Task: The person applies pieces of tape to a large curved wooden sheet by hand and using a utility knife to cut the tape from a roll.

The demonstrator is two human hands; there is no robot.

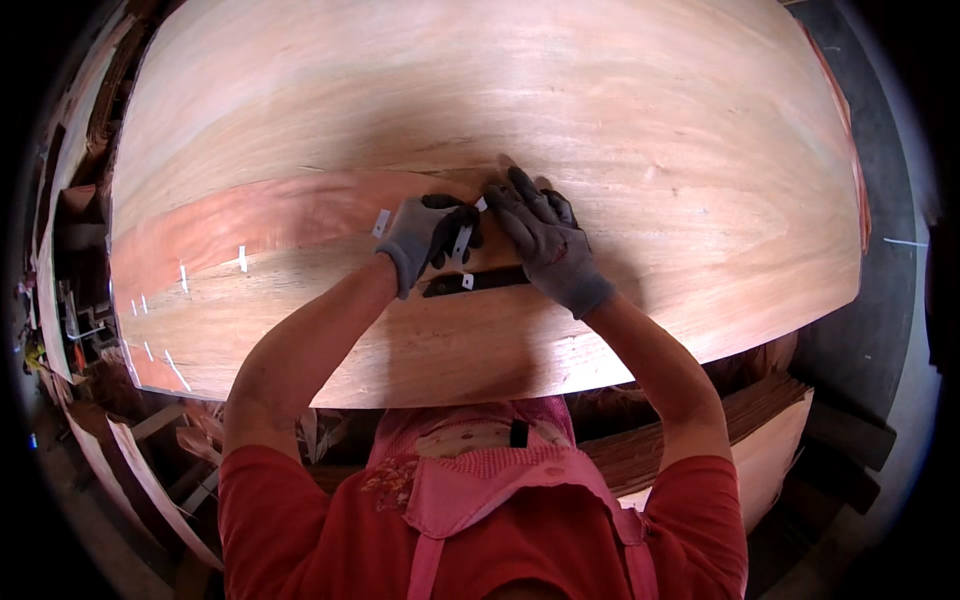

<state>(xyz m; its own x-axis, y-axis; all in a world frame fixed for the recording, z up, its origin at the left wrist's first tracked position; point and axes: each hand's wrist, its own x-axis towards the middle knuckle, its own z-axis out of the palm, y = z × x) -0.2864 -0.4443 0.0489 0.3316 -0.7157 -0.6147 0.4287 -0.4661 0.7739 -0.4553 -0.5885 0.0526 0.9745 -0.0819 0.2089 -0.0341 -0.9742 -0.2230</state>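
Note:
Both my hands wear grey gloves with dark fingers and rest over a large pale wood veneer sheet (680, 200). My left hand (430, 238) is closed, with a strip of white tape (462, 241) at its curled fingers. My right hand (543, 235) lies flat on the sheet, its fingers stretched forward. Between the two hands, a small piece of white tape (481, 204) shows near the right fingertips. Just below them lies a long dark flat bar (495, 279), bearing another bit of white tape. A reddish veneer strip (270, 215) runs leftward from my left hand.
Several white tape pieces (242, 258) dot the seam at the left, and one tape piece (382, 222) sits beside my left wrist. Stacked veneer sheets (740, 430) lie under the near right edge. Further veneer pieces (150, 480) stand at the lower left.

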